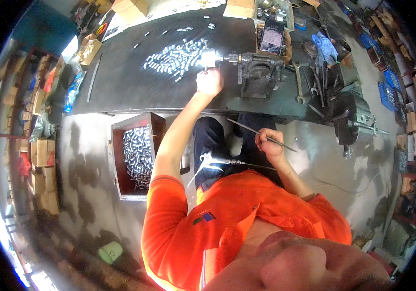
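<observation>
the left hand (209, 82) reaches up to the desk (120, 82). its grip is closed on a small shiny part (208, 59) at the nose of the dark machine (259, 72). i think it is best to hold the part straight and keep the fingers away from the spinning end. the right hand (270, 143) is low, near the lap. its grip is closed on a thin rod (261, 136).

a pile of parts (174, 57) lies just left of the left grip. well below it, on the floor, a red box (137, 160) is nearly full of silver tubes. a tray (273, 12) up past the machine holds metal bits.
</observation>
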The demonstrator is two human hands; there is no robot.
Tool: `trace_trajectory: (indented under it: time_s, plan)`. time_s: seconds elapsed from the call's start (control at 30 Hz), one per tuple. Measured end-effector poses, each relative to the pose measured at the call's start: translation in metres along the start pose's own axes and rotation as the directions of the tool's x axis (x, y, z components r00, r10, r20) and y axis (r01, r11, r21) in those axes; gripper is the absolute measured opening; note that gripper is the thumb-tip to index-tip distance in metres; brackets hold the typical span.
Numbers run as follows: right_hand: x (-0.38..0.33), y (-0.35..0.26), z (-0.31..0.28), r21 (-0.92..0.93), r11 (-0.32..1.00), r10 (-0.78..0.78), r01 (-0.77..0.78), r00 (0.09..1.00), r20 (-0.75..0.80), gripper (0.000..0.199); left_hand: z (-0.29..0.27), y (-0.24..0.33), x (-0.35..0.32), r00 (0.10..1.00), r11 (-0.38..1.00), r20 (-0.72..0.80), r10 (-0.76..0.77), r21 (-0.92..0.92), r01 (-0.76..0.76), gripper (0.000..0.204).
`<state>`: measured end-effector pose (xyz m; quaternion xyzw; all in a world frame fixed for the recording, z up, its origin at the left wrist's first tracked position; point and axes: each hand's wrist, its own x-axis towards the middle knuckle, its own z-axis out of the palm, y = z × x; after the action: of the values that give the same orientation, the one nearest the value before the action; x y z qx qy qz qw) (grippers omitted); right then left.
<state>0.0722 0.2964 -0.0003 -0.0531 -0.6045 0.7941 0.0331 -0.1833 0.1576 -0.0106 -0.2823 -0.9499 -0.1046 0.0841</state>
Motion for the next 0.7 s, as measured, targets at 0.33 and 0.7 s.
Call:
trace_trajectory:
  time_s: [0.33,0.7]
  plan:
    - [0.026,0.035,0.028,0.368,0.901,0.185,-0.229,0.971,0.151,0.013,-0.045,-0.001,-0.109,0.942,0.44,0.273,-0.195,-0.834,0.332,0.018]
    - [0.036,0.042,0.082,0.515,0.831,0.165,-0.213,0.977,0.137,0.01,-0.02,0.051,-0.195,0.931,0.445,-0.042,-0.363,-0.885,0.134,0.011]
